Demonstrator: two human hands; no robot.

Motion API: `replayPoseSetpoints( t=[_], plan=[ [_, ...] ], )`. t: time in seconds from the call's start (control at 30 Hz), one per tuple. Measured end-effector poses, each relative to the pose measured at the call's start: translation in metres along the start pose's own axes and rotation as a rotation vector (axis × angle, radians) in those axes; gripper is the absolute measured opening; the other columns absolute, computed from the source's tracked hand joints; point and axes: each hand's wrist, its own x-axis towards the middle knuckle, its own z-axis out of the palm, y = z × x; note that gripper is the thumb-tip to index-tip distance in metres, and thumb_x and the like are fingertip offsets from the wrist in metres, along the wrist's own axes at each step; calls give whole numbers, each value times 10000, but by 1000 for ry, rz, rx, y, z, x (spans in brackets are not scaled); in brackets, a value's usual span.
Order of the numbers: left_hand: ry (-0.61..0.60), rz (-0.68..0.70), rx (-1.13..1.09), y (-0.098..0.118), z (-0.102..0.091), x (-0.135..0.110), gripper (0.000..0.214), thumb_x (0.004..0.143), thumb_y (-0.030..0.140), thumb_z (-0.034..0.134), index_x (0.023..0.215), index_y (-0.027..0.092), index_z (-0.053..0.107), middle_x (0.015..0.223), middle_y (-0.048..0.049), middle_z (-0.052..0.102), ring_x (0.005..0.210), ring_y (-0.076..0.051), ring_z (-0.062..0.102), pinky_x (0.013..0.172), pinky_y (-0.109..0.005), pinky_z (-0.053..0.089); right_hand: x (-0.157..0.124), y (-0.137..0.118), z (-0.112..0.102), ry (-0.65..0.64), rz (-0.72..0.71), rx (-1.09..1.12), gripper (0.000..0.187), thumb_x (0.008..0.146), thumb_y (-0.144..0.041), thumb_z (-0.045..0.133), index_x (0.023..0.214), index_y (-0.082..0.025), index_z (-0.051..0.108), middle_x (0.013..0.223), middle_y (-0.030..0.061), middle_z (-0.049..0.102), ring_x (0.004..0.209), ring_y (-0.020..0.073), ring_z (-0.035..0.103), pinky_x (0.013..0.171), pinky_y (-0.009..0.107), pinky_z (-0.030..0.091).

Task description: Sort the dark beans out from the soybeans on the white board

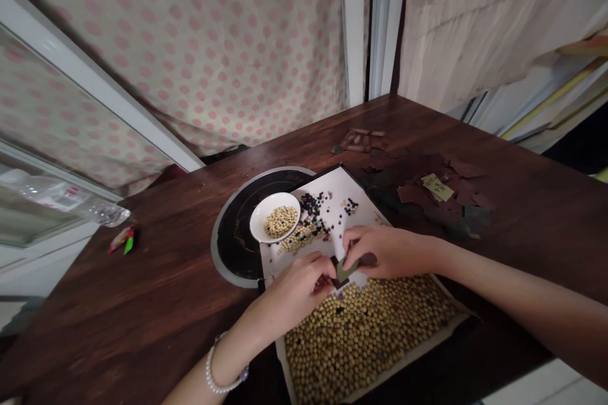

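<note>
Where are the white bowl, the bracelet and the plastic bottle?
White bowl [258, 226]: head view, on its left rim.
Bracelet [208, 370]: head view, on the beads at the wrist.
Plastic bottle [52, 193]: head view, on its label.

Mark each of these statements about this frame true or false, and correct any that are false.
1. The left hand wears a pearl bracelet: true.
2. The white bowl holds only black beads: false, it holds pale round beans.
3. The right hand holds a dark green scrap: true.
4. Brown scraps lie left of the bowl: false, the brown scraps lie on the wooden table right of the white-lined tray.
</note>
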Motion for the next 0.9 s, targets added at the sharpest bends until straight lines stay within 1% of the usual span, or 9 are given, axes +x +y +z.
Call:
replayPoseSetpoints(
  t=[0.3, 0.4, 0.5, 0.63, 0.73, 0.9],
  plan=[
    [65, 58, -22, -6, 8, 4, 120, 790, 70, 522, 786, 189, 533, 805, -7, 565, 724, -152, 549, 646, -299, 437, 0, 2, 1, 0, 3, -4, 223, 741, -87, 602, 881, -206, 728, 907, 43, 597, 808, 158, 564, 748, 268, 406],
    [77, 68, -18, -6, 7, 4, 132, 787, 64, 499, 802, 193, 524, 801, -9, 568, 708, -152, 549, 629, -300, 440, 0, 5, 1, 30, -9, 18, 246, 733, -67, 582, 874, -207, 727, 923, 42, 589, 806, 148, 564, 750, 260, 412],
    [81, 84, -10, -5, 6, 4, 137, 795, 68, 480, 819, 197, 519, 803, -13, 573, 715, -158, 557, 625, -306, 442, -1, 6, 0, 55, 9, 6, 295, 704, -27, 552, 860, -206, 727, 926, 41, 578, 795, 145, 563, 738, 258, 414],
    [109, 103, -2, -5, 6, 4, 130, 795, 80, 478, 828, 197, 523, 799, -21, 578, 708, -167, 559, 619, -316, 444, -1, 2, 0, 34, 24, 0, 278, 701, -35, 564, 843, -204, 733, 905, 42, 576, 791, 152, 564, 743, 272, 416],
    [108, 96, -22, -6, 7, 5, 140, 782, 68, 480, 825, 195, 520, 796, -19, 577, 691, -161, 556, 612, -312, 452, -1, 0, 0, 11, 28, -7, 247, 716, -54, 579, 844, -197, 734, 895, 45, 576, 789, 156, 566, 739, 276, 416],
    [95, 80, -53, -5, 8, 4, 135, 794, 69, 485, 831, 195, 516, 804, -16, 576, 697, -155, 553, 622, -309, 462, -1, 0, 0, 22, 10, 6, 236, 718, -49, 584, 845, -187, 728, 899, 44, 576, 795, 152, 569, 744, 265, 419]
  ],
)
